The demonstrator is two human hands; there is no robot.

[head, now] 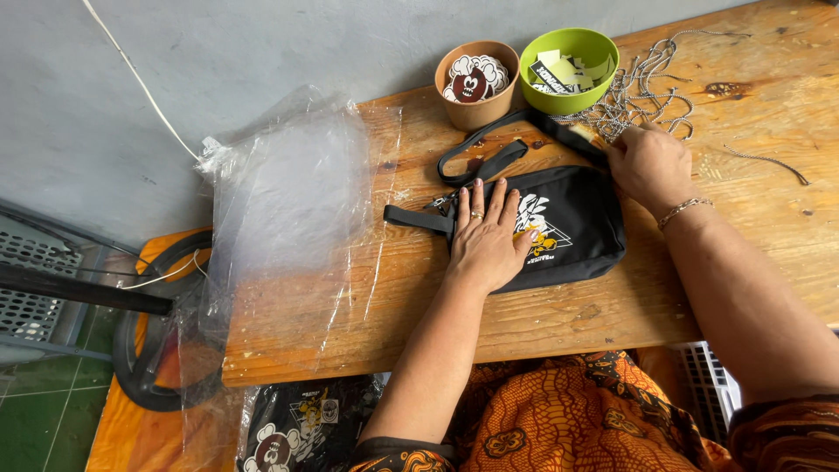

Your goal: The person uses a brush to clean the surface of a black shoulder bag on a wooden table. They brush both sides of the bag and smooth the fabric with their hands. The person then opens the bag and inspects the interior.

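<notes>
From the head camera I look down on a wooden table (612,306) with a black pouch (568,232) lying flat near its middle, a white and yellow print on its face. My left hand (485,240) lies palm down on the pouch's left half, fingers spread and flat, pinning it rather than gripping it; nothing is closed inside that hand. My right hand (648,164) sits at the pouch's upper right corner, fingers curled over where the black strap (489,157) meets the bag. It seems to pinch the strap end or a tab there, but the fingertips are hidden, so I cannot tell exactly what they hold.

The strap loops away toward a brown paper cup (476,85) of round cartoon tags and a green bowl (572,68) of paper slips. A tangle of ball chains (651,87) lies just beside the right hand. Clear plastic bags (288,201) drape over the table's left end.

To do this well, I judge the left palm should keep even pressure so the pouch does not slide, while the right hand works close to the corner with small pulls, keeping the strap untwisted and clear of the chains.
</notes>
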